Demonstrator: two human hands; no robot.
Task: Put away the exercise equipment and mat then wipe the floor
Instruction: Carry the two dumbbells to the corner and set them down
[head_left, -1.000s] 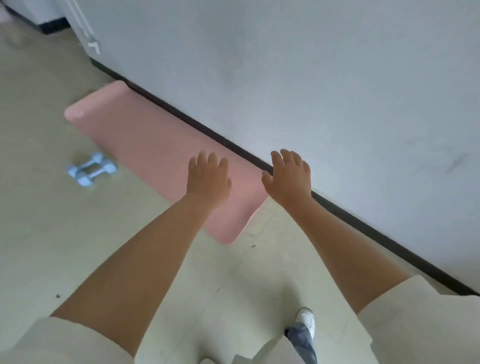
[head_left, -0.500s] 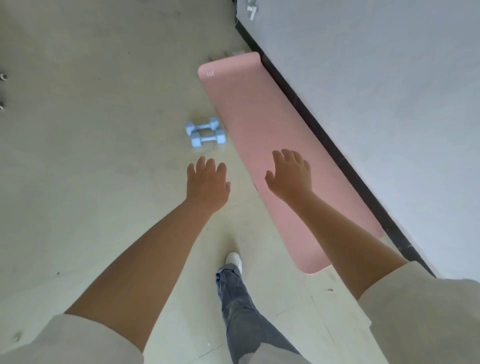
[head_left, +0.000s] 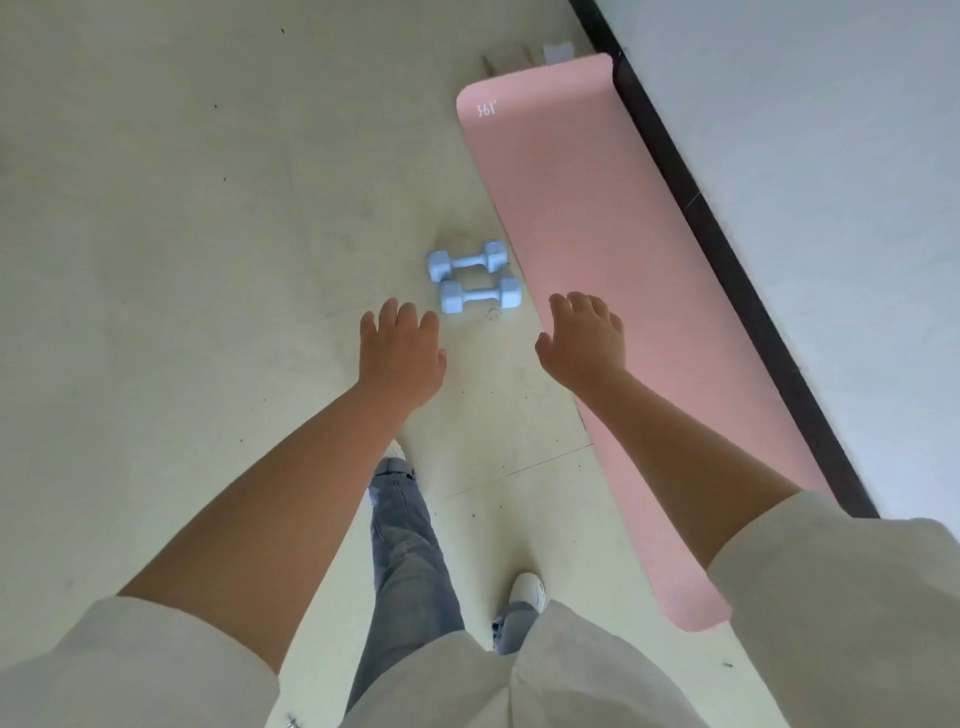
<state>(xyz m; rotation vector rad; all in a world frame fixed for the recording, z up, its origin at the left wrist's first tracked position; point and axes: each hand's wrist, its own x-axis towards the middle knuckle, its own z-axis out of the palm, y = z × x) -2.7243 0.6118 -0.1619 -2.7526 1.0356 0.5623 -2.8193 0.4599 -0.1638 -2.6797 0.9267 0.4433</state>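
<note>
From the head view I have both hands out, fingers spread and holding nothing: left hand (head_left: 402, 348) just short of the dumbbells (head_left: 474, 276), right hand (head_left: 584, 338) above the mat (head_left: 613, 249). The dumbbells lie paired beside the mat, which is unrolled flat along the wall (head_left: 831, 182), so I judge they get picked up first

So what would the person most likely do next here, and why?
Probably bend down and reach for the two blue dumbbells. Both the left hand and right hand are open and empty, stretched forward just short of them, and they lie on the floor beside the pink mat, still unrolled.
</note>
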